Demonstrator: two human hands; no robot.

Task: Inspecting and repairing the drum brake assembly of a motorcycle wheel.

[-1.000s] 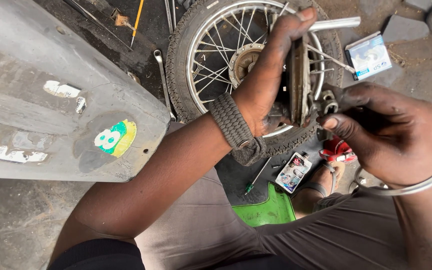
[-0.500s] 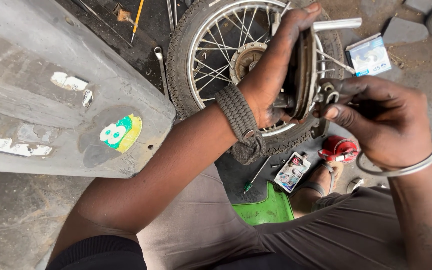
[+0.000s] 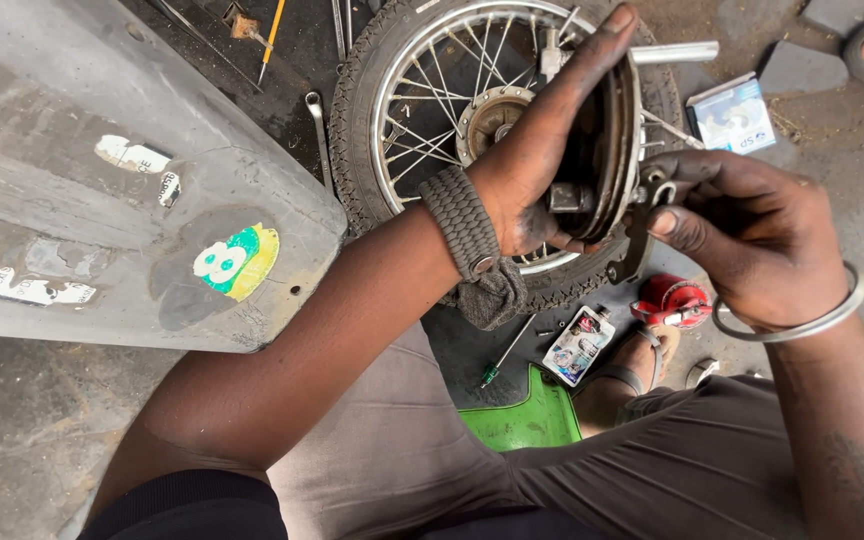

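Wheel (image 3: 422, 110), spoked, lies flat on the floor beneath our hands. Our left hand (image 3: 542, 160) is clamped round the round brake plate (image 3: 620, 150), held on edge above it. Our right hand (image 3: 752, 240) pinches the plate's small lever (image 3: 640, 235).

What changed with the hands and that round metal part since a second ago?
Little changed. The left hand keeps gripping the round brake plate on edge, and the right hand has closed in on the lever at its lower rim. Nothing was let go. The spoked wheel, red tool and green piece lie as before.
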